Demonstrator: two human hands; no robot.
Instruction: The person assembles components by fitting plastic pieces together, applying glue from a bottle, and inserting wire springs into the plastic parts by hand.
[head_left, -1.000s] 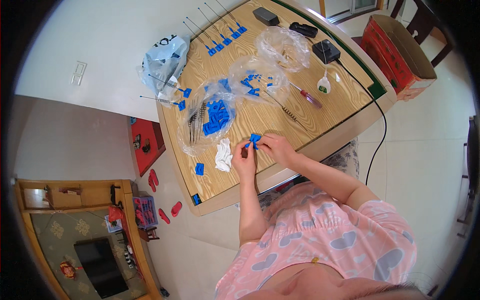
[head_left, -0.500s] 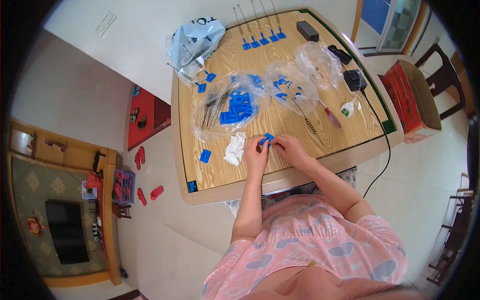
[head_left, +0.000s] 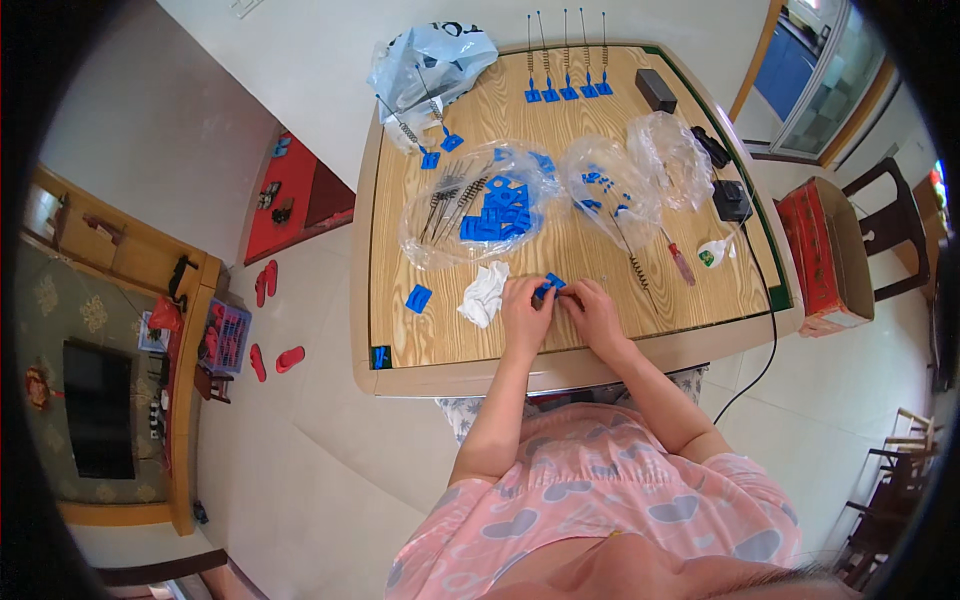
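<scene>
Close to the table's near edge, my left hand pinches a small blue plastic piece between thumb and fingers. My right hand meets it from the right, its fingertips closed against the piece; whatever they grip is too small to make out. A crumpled white cloth or tissue lies just left of my left hand. Farther left is a loose flat blue piece. Beyond my hands, one open clear bag holds blue plates and dark spring rods, and another clear bag holds tiny blue parts.
Several spring rods on blue bases stand in a row at the back. Two more lean by a pale blue bag. On the right lie a spring rod, a screwdriver, a black adapter with a cord, and a dark box.
The whole view has shifted, so the table appears turned slightly. My hands stay together at the blue piece, with the right fingers a little lower against it.
</scene>
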